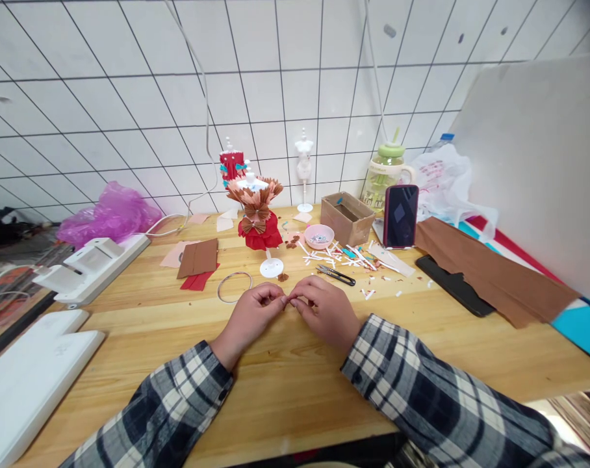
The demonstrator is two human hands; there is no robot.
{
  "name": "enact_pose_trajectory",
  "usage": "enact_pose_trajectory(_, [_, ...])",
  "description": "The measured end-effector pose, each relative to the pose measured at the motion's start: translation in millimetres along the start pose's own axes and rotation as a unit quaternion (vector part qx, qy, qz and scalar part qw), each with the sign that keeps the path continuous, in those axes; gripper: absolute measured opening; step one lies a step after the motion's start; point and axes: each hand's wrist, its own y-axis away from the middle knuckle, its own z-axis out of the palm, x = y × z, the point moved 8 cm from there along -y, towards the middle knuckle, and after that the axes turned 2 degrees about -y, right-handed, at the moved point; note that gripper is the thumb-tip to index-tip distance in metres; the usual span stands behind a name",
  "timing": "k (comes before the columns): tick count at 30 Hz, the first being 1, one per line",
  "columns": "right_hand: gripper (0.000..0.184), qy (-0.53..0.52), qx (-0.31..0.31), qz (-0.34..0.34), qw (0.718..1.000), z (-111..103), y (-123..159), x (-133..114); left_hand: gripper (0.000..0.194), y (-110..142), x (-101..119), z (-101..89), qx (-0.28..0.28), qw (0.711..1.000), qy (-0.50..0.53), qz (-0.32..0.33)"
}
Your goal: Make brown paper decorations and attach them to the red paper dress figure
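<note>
My left hand and my right hand meet over the front middle of the wooden table, fingertips pinched together. Between them is a small, dark reddish-brown piece, mostly hidden by the fingers. Just beyond stands a small white mannequin dressed in a brown pleated top and red skirt. A small brown pleated scrap lies by its base. To the left of my left hand rests a metal ring. Thread snips lie just past my right hand.
Brown folded paper lies left of the mannequin. A pink bowl, a cardboard box and white paper strips sit behind my right hand. A phone stands at the right. A power strip is at the left.
</note>
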Motion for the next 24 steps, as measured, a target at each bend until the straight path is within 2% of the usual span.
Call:
enact_pose_trajectory(7, [0.023,0.061,0.005,-0.003,0.998,-3.0,0.4,-3.4,0.029,0.3,-7.5,0.4,-0.008,0.997,0.072,-0.024])
enact_pose_trajectory(12, [0.028,0.071,-0.003,0.006,0.997,-1.7,1.1,-3.9,0.027,-1.2,-7.9,-7.3,0.028,0.999,0.014,-0.012])
enact_pose_trajectory(16, [0.031,0.038,-0.002,0.005,0.999,-0.5,1.7,-2.2,0.023,-0.6,1.0,-13.2,0.055,0.997,-0.040,0.027])
enact_pose_trajectory(24, [0.028,-0.103,0.008,0.048,0.994,3.9,-1.1,10.3,0.017,-0.3,11.1,-14.1,0.043,0.995,-0.051,0.079])
